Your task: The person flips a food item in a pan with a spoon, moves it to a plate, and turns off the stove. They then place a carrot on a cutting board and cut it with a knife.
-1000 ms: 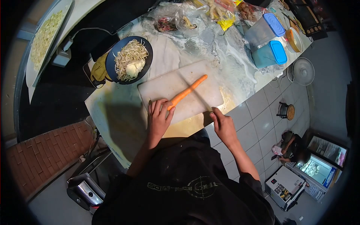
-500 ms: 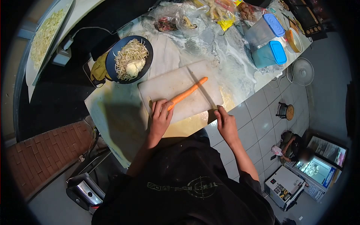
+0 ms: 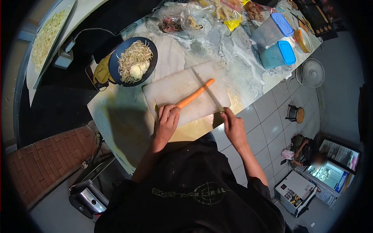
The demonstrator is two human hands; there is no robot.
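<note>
A long orange carrot (image 3: 194, 95) lies slantwise on a white cutting board (image 3: 166, 86). My left hand (image 3: 168, 121) is closed over the carrot's near end, hiding that tip. In my right hand (image 3: 234, 127) is the handle of a knife (image 3: 210, 92), gripped at the board's right edge. The blade points up and left, crossing the carrot near its far, thinner end. Behind the board to the left sits a dark plate (image 3: 114, 68) holding bean sprouts (image 3: 132, 54) and a pale white lump (image 3: 140, 70).
Plastic bags (image 3: 184, 23) of food lie along the table's back. Two lidded containers, one clear (image 3: 268, 32) and one blue (image 3: 274, 57), stand at the right beside a bowl (image 3: 302, 40). Past the table edge are a stool (image 3: 298, 115) and a seated person (image 3: 307, 149).
My left hand has shifted slightly along the carrot, covering a bit more of its near end. The knife still crosses the carrot near its far end.
</note>
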